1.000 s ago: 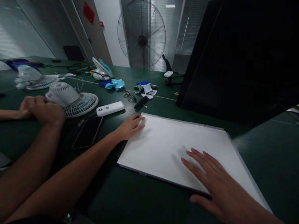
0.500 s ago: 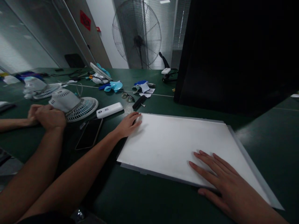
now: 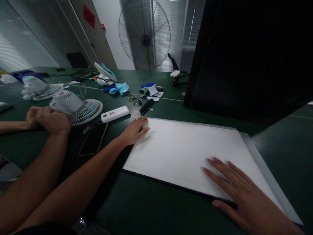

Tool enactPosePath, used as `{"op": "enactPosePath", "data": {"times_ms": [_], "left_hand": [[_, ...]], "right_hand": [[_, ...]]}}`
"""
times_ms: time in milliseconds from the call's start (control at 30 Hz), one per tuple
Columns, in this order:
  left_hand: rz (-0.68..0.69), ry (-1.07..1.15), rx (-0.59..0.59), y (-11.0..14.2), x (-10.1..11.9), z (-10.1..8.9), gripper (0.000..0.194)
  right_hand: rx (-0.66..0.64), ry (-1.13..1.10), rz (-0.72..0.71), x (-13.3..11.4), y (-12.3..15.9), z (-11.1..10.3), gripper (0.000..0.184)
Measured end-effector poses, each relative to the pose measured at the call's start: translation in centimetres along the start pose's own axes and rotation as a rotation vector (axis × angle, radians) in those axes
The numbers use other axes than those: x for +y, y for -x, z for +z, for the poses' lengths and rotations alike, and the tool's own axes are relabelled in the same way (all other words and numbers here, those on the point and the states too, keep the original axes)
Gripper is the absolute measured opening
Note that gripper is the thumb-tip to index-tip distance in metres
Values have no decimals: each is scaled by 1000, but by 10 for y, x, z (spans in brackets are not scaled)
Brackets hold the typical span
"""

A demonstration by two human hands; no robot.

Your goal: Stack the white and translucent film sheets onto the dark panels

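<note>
A large white flat panel (image 3: 181, 153) lies on the dark green table, with a grey border showing along its right edge. My left hand (image 3: 134, 130) rests on the panel's far-left corner, fingers stretched out and lying loosely on the surface. My right hand (image 3: 236, 192) lies flat on the near-right part of the panel, fingers spread and thumb at the near edge. Neither hand holds anything.
A co-worker's clasped hands (image 3: 47, 118) rest at the left beside a small white fan (image 3: 78, 107). A dark phone (image 3: 94, 138), a white power bank (image 3: 115, 114), glasses (image 3: 134, 100) and blue fan blades (image 3: 119, 88) lie beyond. A big black panel (image 3: 244, 58) stands at right.
My right hand has slid a little to the right along the panel, and more grey border shows at the panel's right edge. My left hand stays at the corner.
</note>
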State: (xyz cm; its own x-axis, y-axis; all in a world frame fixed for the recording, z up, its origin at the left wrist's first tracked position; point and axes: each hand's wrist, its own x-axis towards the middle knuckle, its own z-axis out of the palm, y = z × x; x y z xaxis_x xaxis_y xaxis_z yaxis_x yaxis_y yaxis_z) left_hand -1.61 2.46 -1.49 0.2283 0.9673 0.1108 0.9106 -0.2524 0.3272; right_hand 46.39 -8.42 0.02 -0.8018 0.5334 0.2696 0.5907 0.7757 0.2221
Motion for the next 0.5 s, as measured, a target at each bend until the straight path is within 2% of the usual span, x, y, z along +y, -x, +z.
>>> {"op": "enactPosePath", "data": {"times_ms": [267, 500], "left_hand": [[18, -6, -24, 4, 6, -5, 76], [41, -32, -19, 5, 7, -2, 77]], "right_hand": [[-21, -41, -49, -4, -1, 1, 75], [4, 39, -109, -4, -4, 1, 75]]}}
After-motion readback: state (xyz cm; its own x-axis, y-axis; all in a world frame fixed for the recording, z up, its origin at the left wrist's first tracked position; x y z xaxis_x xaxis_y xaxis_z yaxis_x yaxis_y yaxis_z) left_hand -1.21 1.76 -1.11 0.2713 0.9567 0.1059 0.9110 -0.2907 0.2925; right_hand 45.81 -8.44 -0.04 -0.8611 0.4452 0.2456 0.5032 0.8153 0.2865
